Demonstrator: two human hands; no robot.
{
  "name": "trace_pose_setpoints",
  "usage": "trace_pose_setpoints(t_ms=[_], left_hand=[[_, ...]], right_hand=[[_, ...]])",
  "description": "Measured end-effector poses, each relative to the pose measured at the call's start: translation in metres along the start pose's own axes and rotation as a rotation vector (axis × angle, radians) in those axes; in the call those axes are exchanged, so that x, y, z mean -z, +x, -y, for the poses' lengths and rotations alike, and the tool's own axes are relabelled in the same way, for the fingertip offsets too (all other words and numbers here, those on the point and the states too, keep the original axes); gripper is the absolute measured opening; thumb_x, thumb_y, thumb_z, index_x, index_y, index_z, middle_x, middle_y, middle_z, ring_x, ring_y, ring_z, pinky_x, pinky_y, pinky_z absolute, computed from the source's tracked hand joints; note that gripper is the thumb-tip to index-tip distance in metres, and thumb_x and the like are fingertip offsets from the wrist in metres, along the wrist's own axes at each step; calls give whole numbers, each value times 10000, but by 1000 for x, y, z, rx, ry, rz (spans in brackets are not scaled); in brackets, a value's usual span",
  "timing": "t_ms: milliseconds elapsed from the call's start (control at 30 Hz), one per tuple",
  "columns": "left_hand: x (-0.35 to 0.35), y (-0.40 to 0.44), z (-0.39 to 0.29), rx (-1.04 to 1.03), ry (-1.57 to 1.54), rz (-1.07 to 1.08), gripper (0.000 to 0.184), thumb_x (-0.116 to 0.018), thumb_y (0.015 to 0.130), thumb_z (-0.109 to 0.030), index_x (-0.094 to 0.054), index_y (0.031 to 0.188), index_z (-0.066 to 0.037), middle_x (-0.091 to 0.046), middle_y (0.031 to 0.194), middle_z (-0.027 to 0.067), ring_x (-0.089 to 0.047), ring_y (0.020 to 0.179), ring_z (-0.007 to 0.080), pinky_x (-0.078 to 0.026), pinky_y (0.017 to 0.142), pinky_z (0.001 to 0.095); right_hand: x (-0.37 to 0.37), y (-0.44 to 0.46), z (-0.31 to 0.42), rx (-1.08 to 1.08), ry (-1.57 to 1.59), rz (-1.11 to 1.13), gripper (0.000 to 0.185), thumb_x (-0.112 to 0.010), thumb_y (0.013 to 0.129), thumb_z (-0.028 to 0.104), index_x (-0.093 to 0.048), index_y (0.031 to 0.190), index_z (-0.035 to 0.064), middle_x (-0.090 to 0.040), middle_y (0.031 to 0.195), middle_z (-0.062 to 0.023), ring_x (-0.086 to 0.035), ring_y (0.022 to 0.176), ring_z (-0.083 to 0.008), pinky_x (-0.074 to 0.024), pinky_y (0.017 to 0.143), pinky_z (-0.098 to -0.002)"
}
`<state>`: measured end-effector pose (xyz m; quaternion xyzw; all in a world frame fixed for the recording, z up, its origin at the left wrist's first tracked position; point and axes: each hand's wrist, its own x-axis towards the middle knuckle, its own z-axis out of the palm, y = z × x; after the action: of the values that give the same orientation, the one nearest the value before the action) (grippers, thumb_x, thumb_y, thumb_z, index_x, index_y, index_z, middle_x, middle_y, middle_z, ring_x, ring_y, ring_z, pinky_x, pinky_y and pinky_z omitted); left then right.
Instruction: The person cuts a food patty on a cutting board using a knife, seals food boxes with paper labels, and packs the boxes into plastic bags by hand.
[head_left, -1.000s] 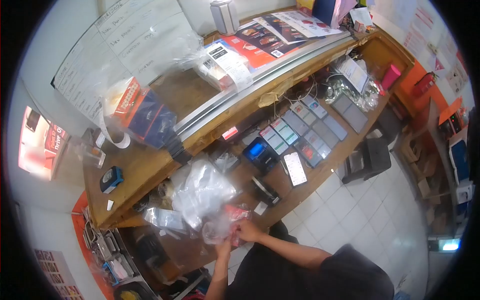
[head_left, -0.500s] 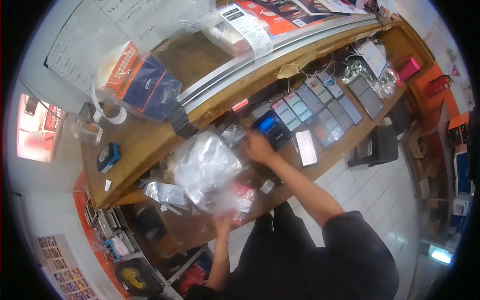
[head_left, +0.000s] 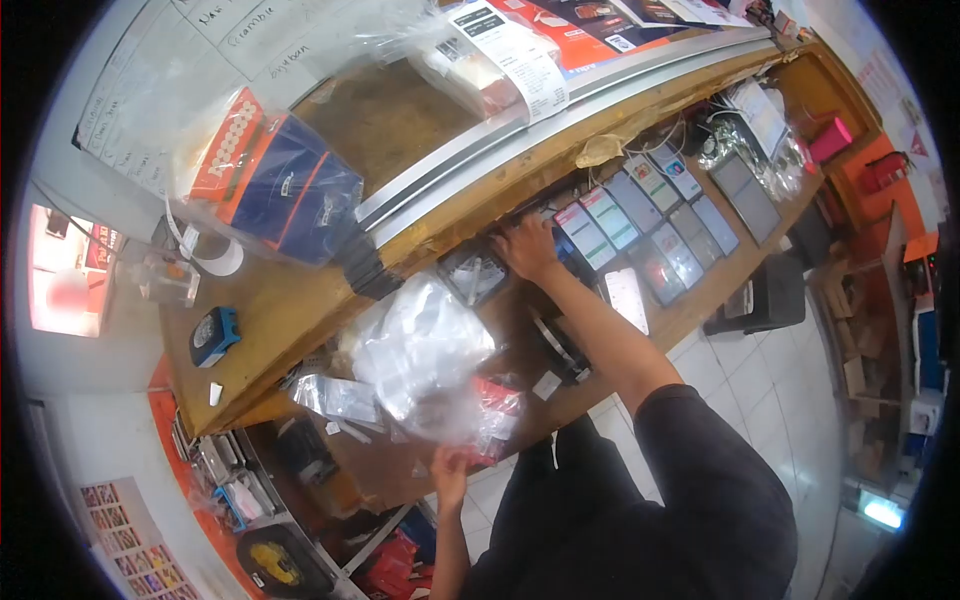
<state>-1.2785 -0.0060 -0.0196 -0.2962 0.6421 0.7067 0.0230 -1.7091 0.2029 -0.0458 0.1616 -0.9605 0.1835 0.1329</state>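
My right hand [head_left: 527, 246] reaches to the back of the lower counter, under the wooden ledge. Its fingers are spread over a dark item and hide most of it. Just right of it is a dark device [head_left: 566, 250], partly covered by the hand and forearm. A small tray of clear and white bits [head_left: 474, 277] lies to its left. Near the counter's front edge, my left hand [head_left: 451, 470] pinches the edge of a red-and-clear plastic packet [head_left: 497, 408]. A big clear plastic bag [head_left: 425, 345] lies crumpled beyond that packet.
Several phones [head_left: 660, 262] lie in rows on the right, with a white-screened phone [head_left: 626, 300] nearer the edge. A bagged orange-and-blue box [head_left: 275, 185] and a blue-black gadget [head_left: 213, 337] stand on the upper ledge. A black bin-like object [head_left: 765, 298] is on the floor.
My right hand has moved further back and spread its fingers, now covering the blue-screened device more. My left hand stays by the red packet. The view has shifted slightly.
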Motion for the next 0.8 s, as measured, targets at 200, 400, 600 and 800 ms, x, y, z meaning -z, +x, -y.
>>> trace_pose_setpoints(t_ms=[200,400,600,800], left_hand=[[-8,12,-10,-147,144,21,244,-676,921,-33,-587,1145,3,-685,979,55,-654,812,144,-536,777,278],[-22,49,-3,-118,237,29,315,-725,890,-90,-591,1153,18,-651,903,54,-606,672,157,-504,607,286],[-22,66,-27,-324,817,-175,377,-702,907,-318,-619,1063,14,-637,851,172,-615,773,328,-487,727,443],[-21,76,-21,-345,713,-159,419,-747,865,-226,-606,1173,20,-683,1031,191,-653,875,323,-518,821,460]], right_hand=[[74,-42,25,-155,156,59,411,-545,974,356,-583,1272,75,-572,1143,-234,-534,1106,-410,-414,922,-549],[135,-205,-12,-256,445,-133,305,-616,951,247,-635,1156,22,-602,1052,-217,-587,1004,-368,-469,867,-427],[164,-393,-141,-474,213,156,265,-665,875,179,-678,1087,21,-641,1125,-253,-562,1130,-438,-427,1042,-501],[214,-348,-270,-845,382,-118,186,-676,808,102,-697,948,-19,-663,905,-217,-647,820,-351,-525,766,-427]])
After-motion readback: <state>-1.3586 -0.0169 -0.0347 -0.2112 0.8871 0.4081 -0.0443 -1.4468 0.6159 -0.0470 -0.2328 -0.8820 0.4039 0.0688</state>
